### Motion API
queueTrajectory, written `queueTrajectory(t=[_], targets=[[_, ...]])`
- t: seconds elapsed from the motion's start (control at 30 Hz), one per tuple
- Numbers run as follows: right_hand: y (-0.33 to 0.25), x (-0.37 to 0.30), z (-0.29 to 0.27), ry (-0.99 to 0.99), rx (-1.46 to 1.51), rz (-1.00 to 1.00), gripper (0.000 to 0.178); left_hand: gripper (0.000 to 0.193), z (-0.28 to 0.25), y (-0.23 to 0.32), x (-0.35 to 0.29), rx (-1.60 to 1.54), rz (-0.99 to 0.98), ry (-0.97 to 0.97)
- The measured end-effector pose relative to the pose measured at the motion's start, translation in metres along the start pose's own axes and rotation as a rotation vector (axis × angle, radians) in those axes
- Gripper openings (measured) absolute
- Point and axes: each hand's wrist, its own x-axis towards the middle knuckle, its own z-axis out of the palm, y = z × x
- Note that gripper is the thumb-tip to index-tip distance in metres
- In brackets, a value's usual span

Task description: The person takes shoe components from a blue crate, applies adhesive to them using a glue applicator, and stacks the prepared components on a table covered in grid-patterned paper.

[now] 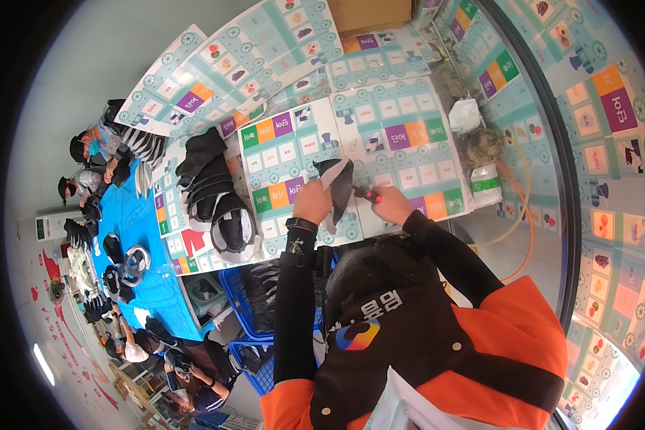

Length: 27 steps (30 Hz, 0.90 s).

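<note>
My left hand is closed on a dark fabric piece with a pale grey lining, held upright over the table. It looks curved and pointed, but its exact kind is unclear. Facing it from the right, my right hand grips a small tool with a black and red handle. The tool's dark tip points at the fabric piece's right edge; whether they touch I cannot tell. To the left of my hands lies a stack of black, curved fabric pieces with grey linings.
The table is covered with colourful printed sheets. Blue baskets with dark pieces stand below its front edge. At the right side hang a white bag and orange and yellow hoses. Several people work around a blue-covered table at the left.
</note>
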Motion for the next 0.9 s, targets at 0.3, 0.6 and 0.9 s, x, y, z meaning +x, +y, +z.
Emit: queueTrajectory(t=[0.3, 0.6, 0.9], targets=[[-0.008, -0.006, 0.001, 0.007, 0.023, 0.025, 0.030, 0.030, -0.002, 0.001, -0.005, -0.007, -0.002, 0.008], [-0.005, 0.004, 0.008, 0.034, -0.002, -0.018, 0.026, 0.031, -0.003, -0.004, -0.007, -0.034, -0.043, -0.005], [-0.011, 0.011, 0.008, -0.024, -0.003, -0.073, 0.024, 0.031, -0.003, -0.008, -0.011, -0.058, -0.066, -0.022]])
